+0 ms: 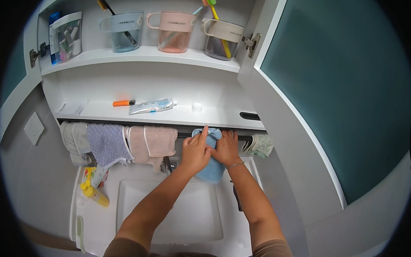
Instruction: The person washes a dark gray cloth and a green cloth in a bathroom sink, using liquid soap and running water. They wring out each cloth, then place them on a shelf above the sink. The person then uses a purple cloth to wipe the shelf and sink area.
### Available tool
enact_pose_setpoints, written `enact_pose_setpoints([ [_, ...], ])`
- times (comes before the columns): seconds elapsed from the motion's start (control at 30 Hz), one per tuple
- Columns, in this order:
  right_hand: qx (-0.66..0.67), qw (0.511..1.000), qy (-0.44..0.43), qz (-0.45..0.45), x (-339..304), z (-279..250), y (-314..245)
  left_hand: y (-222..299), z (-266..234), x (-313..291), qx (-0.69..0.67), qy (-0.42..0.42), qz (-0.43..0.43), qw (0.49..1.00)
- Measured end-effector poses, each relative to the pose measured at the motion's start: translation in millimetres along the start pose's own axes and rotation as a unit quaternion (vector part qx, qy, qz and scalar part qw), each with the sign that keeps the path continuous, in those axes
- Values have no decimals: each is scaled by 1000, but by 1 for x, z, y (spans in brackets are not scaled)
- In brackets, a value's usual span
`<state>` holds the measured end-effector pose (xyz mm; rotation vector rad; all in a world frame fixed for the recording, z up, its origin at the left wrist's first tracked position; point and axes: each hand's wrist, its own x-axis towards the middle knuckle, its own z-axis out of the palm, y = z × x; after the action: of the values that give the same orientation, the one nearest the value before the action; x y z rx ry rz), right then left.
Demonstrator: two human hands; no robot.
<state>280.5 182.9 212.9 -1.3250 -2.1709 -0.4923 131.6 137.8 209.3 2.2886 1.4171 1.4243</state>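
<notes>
A blue towel [210,172] hangs over the dark rail under the cabinet, in front of the sink. My left hand [196,152] grips its left side, index finger stretched up along the cloth and the thumb laid across it. On the towel's right edge is my right hand [226,148], its fingers bent over at the rail and a thin bracelet on the wrist. The fingertips of both hands are partly hidden. Left of my hands, a pink towel [161,141], a lavender towel [106,143] and a pale grey towel [74,139] hang on the same rail.
Below lie the white sink [171,209] and its faucet [169,165]. A yellow pump bottle [94,195] stands at left. On the lower shelf are a toothpaste tube [152,106] and an orange marker-like item [123,103]. Cups with toothbrushes [176,32] stand above. The cabinet door [333,101] stands open.
</notes>
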Motion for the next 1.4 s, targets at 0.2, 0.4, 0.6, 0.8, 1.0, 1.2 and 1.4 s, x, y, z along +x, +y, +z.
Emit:
enact_pose_setpoints([
  [0.2, 59, 981, -178, 45, 17, -16, 19, -10, 5, -18, 131, -8, 123, 984],
  [0.4, 38, 995, 61, -75, -34, -15, 15, -11, 5, 3, 168, -30, 97, 981],
  [0.6, 30, 994, -107, -2, -1, -23, 32, -9, 8, 53, 199, -203, -20, 959],
  [0.8, 40, 997, -47, -50, -10, -21, 38, -12, -1, 13, 112, 32, 156, 981],
  [1.0, 58, 997, 35, -47, -34, -6, 14, -24, 4, -10, 163, 23, 152, 974],
  [1.2, 28, 997, -41, -65, -12, -14, 47, -12, 12, -3, 140, -33, 110, 984],
  [1.4, 37, 996, -37, -73, -68, -66, 39, 9, -19, -60, 9, -84, 66, 994],
])
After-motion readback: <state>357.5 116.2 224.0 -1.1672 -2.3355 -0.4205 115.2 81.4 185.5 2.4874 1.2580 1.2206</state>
